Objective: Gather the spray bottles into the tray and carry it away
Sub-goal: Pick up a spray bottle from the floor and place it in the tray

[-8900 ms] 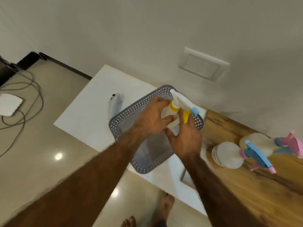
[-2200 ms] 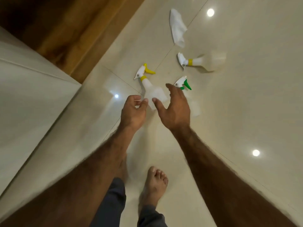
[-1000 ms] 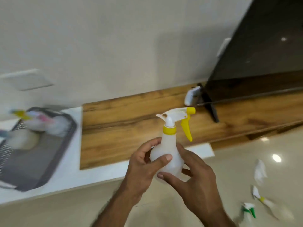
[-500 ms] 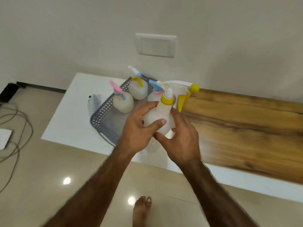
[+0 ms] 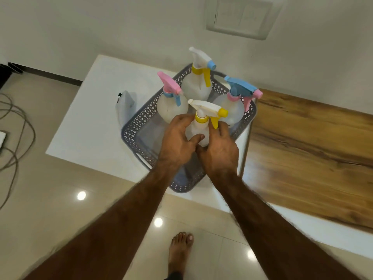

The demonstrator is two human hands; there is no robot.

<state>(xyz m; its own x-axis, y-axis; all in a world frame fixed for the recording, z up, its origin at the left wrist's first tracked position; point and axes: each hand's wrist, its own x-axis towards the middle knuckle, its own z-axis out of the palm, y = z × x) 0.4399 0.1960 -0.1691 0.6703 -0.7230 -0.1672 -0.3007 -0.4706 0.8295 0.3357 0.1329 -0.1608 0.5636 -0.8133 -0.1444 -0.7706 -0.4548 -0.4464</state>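
Spray bottle [image 5: 198, 130], yellow-triggered, is now over the grey tray [image 5: 139, 126], no longer short of it; left hand [image 5: 178, 138] and right hand [image 5: 219, 150] clasp it. Three bottles stand inside; release comes next.

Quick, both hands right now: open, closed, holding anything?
Left hand: closed on the yellow-trigger spray bottle.
Right hand: closed on the same bottle, over the tray.

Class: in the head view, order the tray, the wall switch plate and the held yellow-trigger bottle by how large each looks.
1. Tray
2. Wall switch plate
3. Yellow-trigger bottle, partly covered by the left hand and right hand
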